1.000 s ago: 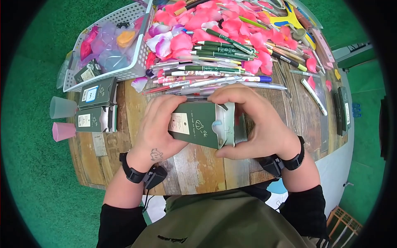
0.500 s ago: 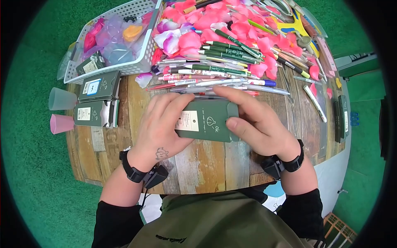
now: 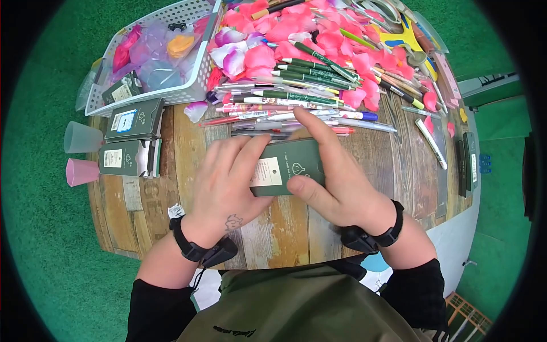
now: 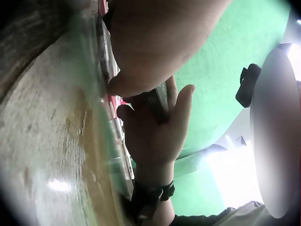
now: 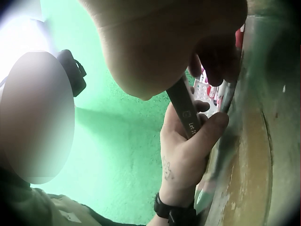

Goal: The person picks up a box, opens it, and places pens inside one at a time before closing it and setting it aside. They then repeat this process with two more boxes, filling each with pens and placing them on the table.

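Over the near part of the table (image 3: pixel 268 236), a dark green box (image 3: pixel 289 165) is being gripped between bent fingers and thumb of the left hand (image 3: pixel 222 182) and being pinched by the right hand (image 3: pixel 347 182). The box's right end, gaping a second ago, is now being covered; closing is seemingly being finished. Beyond, pens (image 3: pixel 295 102) are being bordered by pink petals (image 3: pixel 260 58).

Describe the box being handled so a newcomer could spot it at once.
At the wooden table, find the left hand and right hand. Between them is the dark green box with a pale label. Unlike the similar box beside the pink cup, both hands grip it.
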`<state>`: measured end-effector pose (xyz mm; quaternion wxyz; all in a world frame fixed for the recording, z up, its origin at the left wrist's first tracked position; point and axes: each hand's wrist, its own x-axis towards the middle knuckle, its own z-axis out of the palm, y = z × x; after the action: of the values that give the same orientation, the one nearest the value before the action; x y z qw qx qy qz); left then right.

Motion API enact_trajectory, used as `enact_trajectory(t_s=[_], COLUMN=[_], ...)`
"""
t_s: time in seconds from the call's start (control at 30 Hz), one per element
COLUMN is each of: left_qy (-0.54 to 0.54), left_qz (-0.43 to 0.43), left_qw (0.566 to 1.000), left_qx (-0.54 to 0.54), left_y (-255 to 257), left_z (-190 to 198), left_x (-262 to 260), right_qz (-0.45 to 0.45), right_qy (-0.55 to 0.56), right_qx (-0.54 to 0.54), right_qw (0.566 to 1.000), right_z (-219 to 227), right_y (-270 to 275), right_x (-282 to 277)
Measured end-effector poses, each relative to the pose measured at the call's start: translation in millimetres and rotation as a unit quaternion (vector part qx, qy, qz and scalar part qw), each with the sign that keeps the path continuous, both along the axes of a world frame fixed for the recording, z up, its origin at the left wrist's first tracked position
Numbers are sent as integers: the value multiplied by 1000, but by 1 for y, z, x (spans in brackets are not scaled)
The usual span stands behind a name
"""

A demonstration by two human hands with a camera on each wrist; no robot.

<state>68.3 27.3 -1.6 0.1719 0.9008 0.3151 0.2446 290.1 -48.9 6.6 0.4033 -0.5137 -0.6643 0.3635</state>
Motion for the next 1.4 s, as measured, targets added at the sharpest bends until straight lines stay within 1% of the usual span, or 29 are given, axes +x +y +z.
enact_trajectory(t_s=[0.03,0.13,0.2,0.33,0.4,0.43,0.5,0.53,0.57,0.6,0.63,0.67,0.73,0.77,0.8,0.87,0.9,0.93,0.97,1.0,1.03,1.13,1.23,1.33,1.37,1.4], left_qy=[-3,-7,1,16,14,8,-4,-3,-23,-5,-37,-66,-98,-113,-106,-96,-99,-103,-107,-111,-110,-102,-86,-84,-85,-86], left_qz=[0,-9,-20,-40,-41,-49,-71,-61,-66,-45,-40,-30,-20,-11,-11,-9,-13,-17,-20,-29,-37,-48,-51,-59,-65,-72], left_qw=[1000,1000,1000,998,999,999,997,997,997,999,998,997,994,992,993,994,994,993,993,993,993,993,994,993,993,993], left_qx=[-3,2,-5,-37,-31,-19,-18,-41,-33,-27,-18,-11,-34,-46,-48,-53,-53,-52,-50,-39,-30,-35,-43,-49,-44,-39], left_y=[-1,2,3,1,-1,1,4,2,3,-1,-5,-7,-4,-2,0,5,4,3,3,4,4,1,0,0,1,1], left_z=[0,-2,-3,-7,-11,-13,-18,-17,-22,-16,-14,-13,-12,-13,-14,-15,-15,-15,-16,-17,-19,-16,-16,-13,-12,-13], left_x=[0,1,0,0,2,1,2,5,3,5,8,9,7,4,1,-2,-3,-3,-2,-2,-3,-2,-3,-2,-2,-2], right_qz=[-3,-24,-22,25,70,77,42,27,13,5,4,-27,-83,-127,-170,-292,-335,-397,-454,-491,-515,-544,-530,-519,-513,-513], right_qy=[14,-50,-115,-195,-233,-258,-291,-314,-317,-318,-315,-313,-303,-336,-336,-370,-369,-373,-359,-354,-366,-381,-345,-374,-363,-372], right_qx=[-7,109,147,198,192,186,187,187,184,186,190,191,194,206,189,200,191,181,154,119,117,13,-41,-50,-48,-40], right_qw=[1000,992,982,960,951,945,937,931,930,930,930,930,929,910,907,859,845,819,801,787,766,748,773,767,777,772], right_z=[-1,-5,-5,5,3,2,0,1,5,8,12,18,34,41,48,55,58,58,57,59,49,28,3,7,10,13], right_y=[0,5,6,10,7,3,-4,-7,-12,-15,-20,-28,-46,-56,-69,-96,-112,-129,-145,-160,-174,-206,-217,-215,-213,-213], right_x=[-1,-1,1,9,8,10,7,11,16,18,23,32,62,80,103,151,181,204,227,248,271,306,307,307,305,305])
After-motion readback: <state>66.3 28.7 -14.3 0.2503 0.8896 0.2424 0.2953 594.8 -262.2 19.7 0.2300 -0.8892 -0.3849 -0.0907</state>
